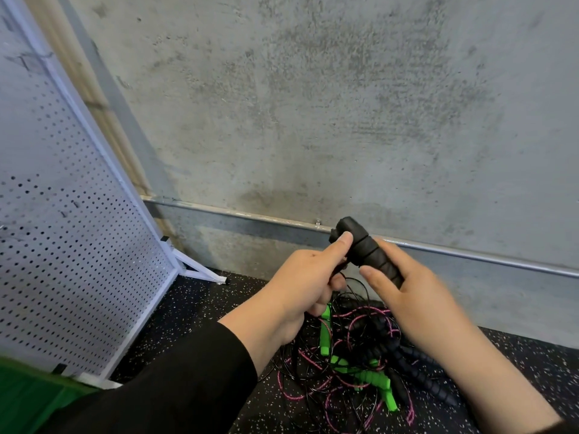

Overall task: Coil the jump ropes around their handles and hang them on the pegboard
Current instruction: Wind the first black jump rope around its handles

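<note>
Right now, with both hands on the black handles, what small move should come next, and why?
Probably lift the black handles to draw their thin cord out of the tangled pile. Left hand and right hand grip them, yet no cord is wound.

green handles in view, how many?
3, possibly more under the tangle. All in the rope pile on the floor: one below the left hand, one mid-pile, one at the pile's near edge.

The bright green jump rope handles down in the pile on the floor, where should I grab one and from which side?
Judging by the view, grip the bright green plastic handle around its bare upper shaft, coming from above and the left. It stands fairly upright at the pile's left edge, while black and pink cords cross its lower end.
</note>
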`<state>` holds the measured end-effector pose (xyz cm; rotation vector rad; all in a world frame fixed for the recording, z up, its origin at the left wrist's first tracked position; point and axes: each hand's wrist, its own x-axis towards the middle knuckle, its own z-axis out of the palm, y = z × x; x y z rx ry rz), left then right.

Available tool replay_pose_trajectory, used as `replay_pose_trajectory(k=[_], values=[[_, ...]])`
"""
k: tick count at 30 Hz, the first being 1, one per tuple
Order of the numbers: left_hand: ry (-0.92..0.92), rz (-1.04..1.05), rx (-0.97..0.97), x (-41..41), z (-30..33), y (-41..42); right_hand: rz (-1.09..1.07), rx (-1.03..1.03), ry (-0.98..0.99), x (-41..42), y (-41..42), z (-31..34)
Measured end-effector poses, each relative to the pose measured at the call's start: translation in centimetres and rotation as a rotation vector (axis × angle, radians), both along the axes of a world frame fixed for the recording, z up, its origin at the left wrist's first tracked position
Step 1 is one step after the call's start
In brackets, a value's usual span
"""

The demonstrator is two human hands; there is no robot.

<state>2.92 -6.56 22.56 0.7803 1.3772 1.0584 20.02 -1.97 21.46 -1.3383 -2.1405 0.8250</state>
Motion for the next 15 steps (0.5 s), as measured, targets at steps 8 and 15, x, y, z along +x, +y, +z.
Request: replay_pose_trajectory(k=[8, 15], values=[[-0.071, 0.161, -0.042, 0.3, -1.1, 0.5, 0.081, 0.192, -0.273, -1.2, -1.0, -1.2], [-0.044, 0.125, 0.037, -0.1, -0.6, 0.4, 0.127, -0.018, -0.178, -0.6, -1.1, -0.3]])
